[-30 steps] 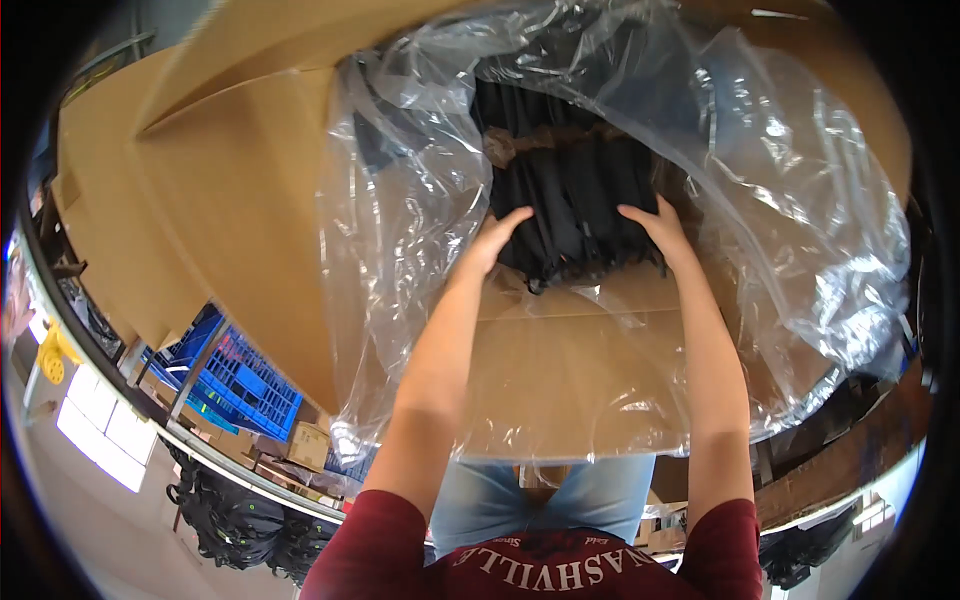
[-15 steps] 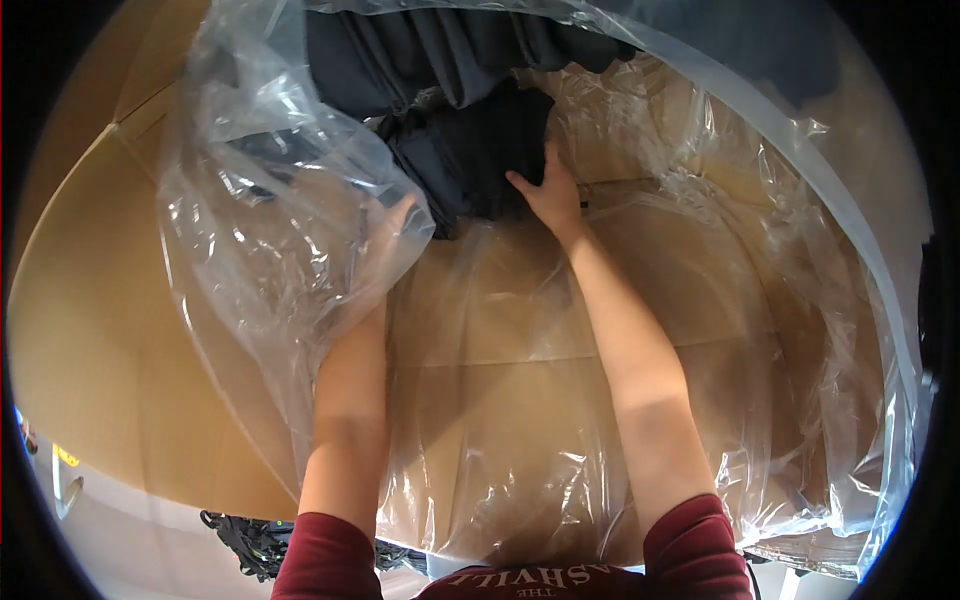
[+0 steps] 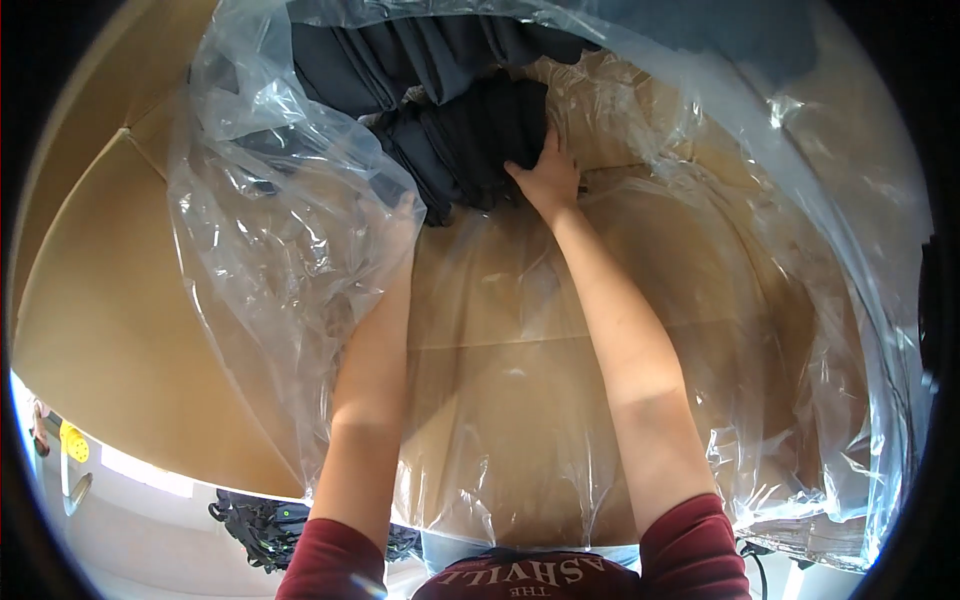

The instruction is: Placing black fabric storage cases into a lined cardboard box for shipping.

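Head view, looking down into a large cardboard box point(image 3: 120, 380) lined with a clear plastic bag point(image 3: 270, 230)

Nearest: both forearms in dark red sleeves come in from the lower edge and stretch deep into the box. Bare cardboard floor shows through the liner between the arms

Left hand point(image 3: 395, 225): hidden under a bunched fold of the liner at the left wall, so I cannot tell whether it is spread or closed. Half a second ago the fingers showed faintly through the plastic; now the fold covers them

Right hand point(image 3: 548, 178): fingers pressed together and curled over the lower right edge of a stack of black folded cloth point(image 3: 470, 145), thumb underneath, gripping it

Far: the stack lies against the far wall of the box, just below more dark folded cloth point(image 3: 420, 55) lined up along that wall

Change: one second ago both hands were flat on either side of the stack, higher up and with the box rim in sight. The view has since dropped inside the box and the stack sits lower, near the others. Judgement: the stack is at or close to its resting place, right hand not yet let go

Outside, lower left: black items point(image 3: 250, 520) on a light floor
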`<state>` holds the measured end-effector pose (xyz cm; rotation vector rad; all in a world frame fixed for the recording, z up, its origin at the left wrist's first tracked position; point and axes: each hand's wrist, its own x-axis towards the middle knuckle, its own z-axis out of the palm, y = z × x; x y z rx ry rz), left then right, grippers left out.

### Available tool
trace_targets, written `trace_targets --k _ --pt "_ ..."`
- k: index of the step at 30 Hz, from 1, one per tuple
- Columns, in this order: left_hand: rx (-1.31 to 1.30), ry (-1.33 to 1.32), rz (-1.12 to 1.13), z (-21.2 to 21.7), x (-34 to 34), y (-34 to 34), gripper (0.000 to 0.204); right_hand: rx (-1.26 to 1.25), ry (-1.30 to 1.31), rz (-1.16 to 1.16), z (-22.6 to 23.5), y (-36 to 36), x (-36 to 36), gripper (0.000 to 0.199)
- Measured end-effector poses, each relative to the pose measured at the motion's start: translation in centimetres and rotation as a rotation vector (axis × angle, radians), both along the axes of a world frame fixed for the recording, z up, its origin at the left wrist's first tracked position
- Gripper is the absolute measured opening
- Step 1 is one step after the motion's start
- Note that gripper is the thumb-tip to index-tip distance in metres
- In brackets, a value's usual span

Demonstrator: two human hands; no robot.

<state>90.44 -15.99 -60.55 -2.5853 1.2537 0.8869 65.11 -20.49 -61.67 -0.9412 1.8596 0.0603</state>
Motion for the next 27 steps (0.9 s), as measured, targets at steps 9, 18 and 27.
trace_targets --k 9,18,27 --pt "-0.001 -0.003 0.155 4.2 -6.1 -1.2 0.083 0.080 0.070 0.008 2.9 0.0 -1.3 0.091" --pt "0.127 0.482 0.020 22.5 -12.3 -2.0 0.039 0.115 -0.241 -0.251 16.2 -3.4 -7.7 0.045" --pt "-0.239 0.035 -0.419 48.7 -9.6 4.5 0.036 -0.149 -0.692 -0.126 41.0 -8.8 -20.3 0.029"
